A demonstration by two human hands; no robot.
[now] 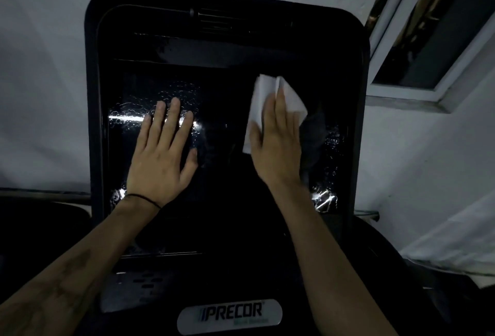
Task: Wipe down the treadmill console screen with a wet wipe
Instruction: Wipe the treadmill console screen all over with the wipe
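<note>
The room is dim, with a cool grey cast over everything. A plain pale wall (40,81) fills the left side and runs on along the top, matte and unmarked. At the upper right a window (428,41) with a white frame (401,97) sits tilted in view; its glass is dark, with a few brownish glints near its top. Below the window the wall continues pale, and a lighter band (450,242) slants across the lower right corner.
</note>
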